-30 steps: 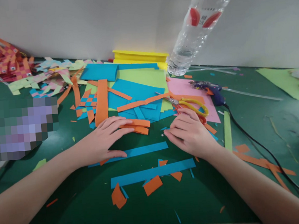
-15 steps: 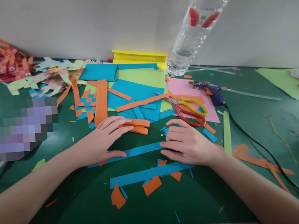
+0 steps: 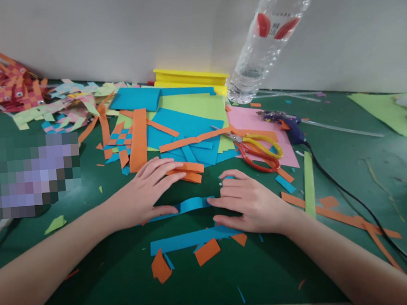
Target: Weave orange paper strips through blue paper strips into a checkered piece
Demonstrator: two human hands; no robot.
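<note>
A blue paper strip (image 3: 192, 204) lies on the green table between my hands, bowed up into a low arch. My left hand (image 3: 146, 190) rests palm down with its fingers spread; the thumb presses on the strip's left part. Its fingertips lie at a folded orange paper strip (image 3: 193, 173). The index fingertip of my right hand (image 3: 253, 200) touches the blue strip's right end, thumb apart and the other fingers loosely bent. Nearer to me lies a second blue strip (image 3: 182, 241) with orange scraps (image 3: 207, 252) around it, its right end by my right thumb.
Red-and-yellow-handled scissors (image 3: 260, 155) lie behind my right hand, beside a corded glue gun (image 3: 293, 129) on pink paper (image 3: 246, 118). A plastic bottle (image 3: 256, 63) leans at the wall. Woven paper pieces (image 3: 11, 87) pile up back left, near a blurred-out object (image 3: 32, 177).
My right hand has moved left and slightly down, pushing the blue strip's right end, so the flat strip now arches up. My left hand has shifted slightly right.
</note>
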